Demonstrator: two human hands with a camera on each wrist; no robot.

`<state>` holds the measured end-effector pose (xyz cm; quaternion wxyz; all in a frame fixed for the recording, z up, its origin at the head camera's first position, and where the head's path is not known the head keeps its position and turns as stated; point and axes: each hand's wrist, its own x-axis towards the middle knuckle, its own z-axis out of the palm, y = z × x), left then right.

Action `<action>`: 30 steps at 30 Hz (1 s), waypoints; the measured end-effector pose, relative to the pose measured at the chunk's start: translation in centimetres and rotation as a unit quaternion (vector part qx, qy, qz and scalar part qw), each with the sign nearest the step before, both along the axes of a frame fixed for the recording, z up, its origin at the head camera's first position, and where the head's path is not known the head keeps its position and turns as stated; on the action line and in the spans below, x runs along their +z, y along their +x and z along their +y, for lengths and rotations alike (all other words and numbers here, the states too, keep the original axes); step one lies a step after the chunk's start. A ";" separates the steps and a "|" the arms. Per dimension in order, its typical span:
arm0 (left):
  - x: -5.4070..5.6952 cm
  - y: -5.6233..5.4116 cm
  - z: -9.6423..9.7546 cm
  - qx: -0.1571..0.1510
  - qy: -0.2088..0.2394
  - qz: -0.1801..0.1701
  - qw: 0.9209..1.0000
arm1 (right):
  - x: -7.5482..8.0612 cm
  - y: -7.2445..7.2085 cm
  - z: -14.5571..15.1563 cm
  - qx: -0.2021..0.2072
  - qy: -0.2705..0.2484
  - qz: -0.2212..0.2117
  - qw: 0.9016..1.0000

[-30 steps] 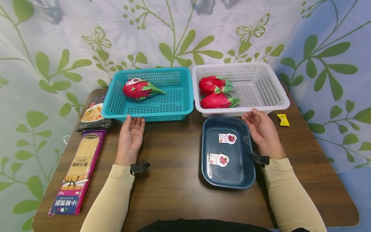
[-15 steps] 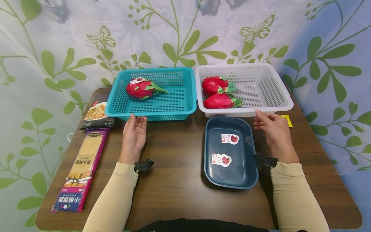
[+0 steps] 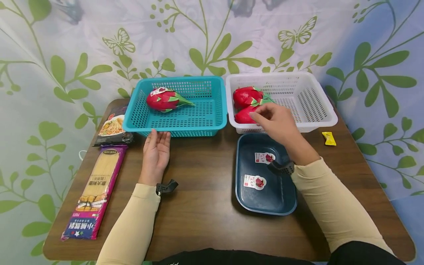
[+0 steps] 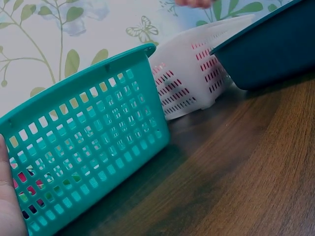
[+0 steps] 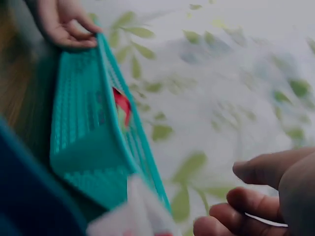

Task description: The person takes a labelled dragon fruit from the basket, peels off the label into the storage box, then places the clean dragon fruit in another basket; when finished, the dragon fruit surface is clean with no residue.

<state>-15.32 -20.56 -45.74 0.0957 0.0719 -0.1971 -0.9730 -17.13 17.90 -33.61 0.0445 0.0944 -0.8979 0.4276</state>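
Note:
My left hand point(image 3: 155, 156) rests at the front rim of the teal basket point(image 3: 202, 112), palm turned up and fingertips at the rim. Inside that basket lies one red dragon fruit point(image 3: 165, 100) with a white label. My right hand point(image 3: 279, 123) hovers over the front of the white basket point(image 3: 316, 125), fingers bent loosely with nothing between them. Beneath it are two dragon fruits; the rear one point(image 3: 246, 96) shows well, the front one point(image 3: 244, 115) is partly hidden by the hand. In the right wrist view the right fingers point(image 5: 256, 201) stand apart, holding nothing.
A dark blue tub point(image 3: 265, 202) with two dragon fruit stickers point(image 3: 255, 182) stands under the right forearm. On the left lie a long pasta packet point(image 3: 96, 187) and a black noodle packet point(image 3: 114, 127). A small yellow wrapped sweet point(image 3: 329, 138) lies at the right.
My right hand has moved from the white basket's front right edge leftward and up over the dragon fruits. The left hand stays at the teal basket's rim. The view has shifted slightly.

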 end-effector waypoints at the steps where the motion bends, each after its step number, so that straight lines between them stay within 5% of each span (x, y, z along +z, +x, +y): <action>1: -0.1 0.0 -0.1 0.001 0.004 0.000 1.000 | 0.3 -0.7 -1.3 0.023 0.010 0.009 1.000; 6: -0.4 0.2 -0.4 0.010 0.007 0.004 1.000 | 1.3 -4.7 -7.5 0.150 0.050 0.037 0.987; 11: -0.6 0.0 -0.3 0.012 0.000 0.003 1.000 | 0.1 -8.9 -12.6 0.233 0.102 0.009 0.967; 20: -0.5 -0.5 0.2 0.009 -0.010 0.013 1.000 | -2.8 -16.6 -19.2 0.245 0.190 -0.100 0.946; 25: -0.7 -0.3 0.1 0.011 -0.019 0.007 1.000 | -3.8 -19.3 -22.2 0.256 0.243 -0.143 0.925; 30: -0.8 -0.2 0.1 0.013 -0.017 0.007 1.000 | -4.9 -20.2 -24.4 0.246 0.217 -0.138 0.935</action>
